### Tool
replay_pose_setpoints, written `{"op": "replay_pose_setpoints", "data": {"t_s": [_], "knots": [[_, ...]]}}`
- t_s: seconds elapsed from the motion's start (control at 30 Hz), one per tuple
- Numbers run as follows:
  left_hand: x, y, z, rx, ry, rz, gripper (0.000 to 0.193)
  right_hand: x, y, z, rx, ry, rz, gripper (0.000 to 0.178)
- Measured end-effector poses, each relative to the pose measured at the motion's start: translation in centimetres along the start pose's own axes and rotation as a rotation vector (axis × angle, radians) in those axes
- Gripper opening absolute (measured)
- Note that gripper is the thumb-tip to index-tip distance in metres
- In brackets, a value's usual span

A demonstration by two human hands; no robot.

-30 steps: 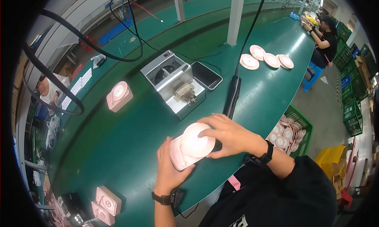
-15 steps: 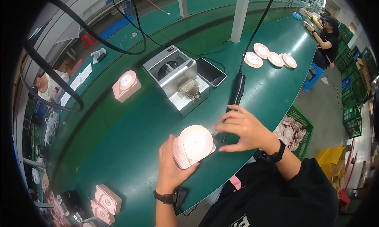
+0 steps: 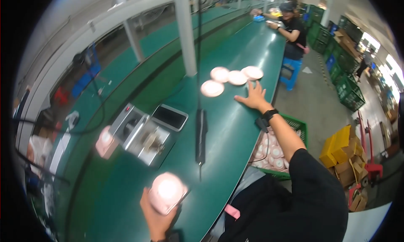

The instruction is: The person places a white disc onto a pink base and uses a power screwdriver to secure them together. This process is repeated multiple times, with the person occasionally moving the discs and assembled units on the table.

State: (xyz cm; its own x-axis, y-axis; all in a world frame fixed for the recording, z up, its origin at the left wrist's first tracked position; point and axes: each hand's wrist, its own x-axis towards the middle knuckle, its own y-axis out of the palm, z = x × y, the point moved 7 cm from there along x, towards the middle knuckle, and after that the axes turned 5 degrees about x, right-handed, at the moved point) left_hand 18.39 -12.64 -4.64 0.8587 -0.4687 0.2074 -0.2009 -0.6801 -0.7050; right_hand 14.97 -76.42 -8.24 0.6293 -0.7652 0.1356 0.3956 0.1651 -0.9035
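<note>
My left hand (image 3: 153, 216) grips a small pink record-player-shaped device (image 3: 156, 202) from its left and near sides. A pale round disc (image 3: 170, 188) covers most of the device's top, glaring in the light. Stretched out over the far part of the bench, my right hand (image 3: 254, 98) is empty with its fingers spread. Just beyond its fingertips lie several pink round discs with white centres (image 3: 237, 77), apart from the hand as far as I can see. Motion blurs both hands somewhat.
A black electric screwdriver (image 3: 201, 134) hangs point-down mid-bench. Left of it are a phone-like black-screened device (image 3: 169, 117), a metal machine (image 3: 145, 137) and another pink device (image 3: 106, 143). A green crate of pink discs (image 3: 294, 122) stands beside the bench. A co-worker (image 3: 290, 36) sits farther along.
My right hand has moved from beside the held device out to the loose discs. The view has swung to the right. My left hand keeps hold of the pink device.
</note>
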Motion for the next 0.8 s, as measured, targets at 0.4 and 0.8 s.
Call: {"op": "replay_pose_setpoints", "data": {"t_s": [0.4, 0.8], "knots": [[0.0, -7.9, 2.2, 0.796, -0.070, -0.299, 0.075, 7.7, -3.4, -5.1, 0.239, 0.089, -0.157, 0.117], [7.4, -6.3, 9.1, 0.763, 0.231, -0.460, 0.061, 8.1, -4.4, -5.5, 0.254, 0.188, -0.452, 0.079]]}}
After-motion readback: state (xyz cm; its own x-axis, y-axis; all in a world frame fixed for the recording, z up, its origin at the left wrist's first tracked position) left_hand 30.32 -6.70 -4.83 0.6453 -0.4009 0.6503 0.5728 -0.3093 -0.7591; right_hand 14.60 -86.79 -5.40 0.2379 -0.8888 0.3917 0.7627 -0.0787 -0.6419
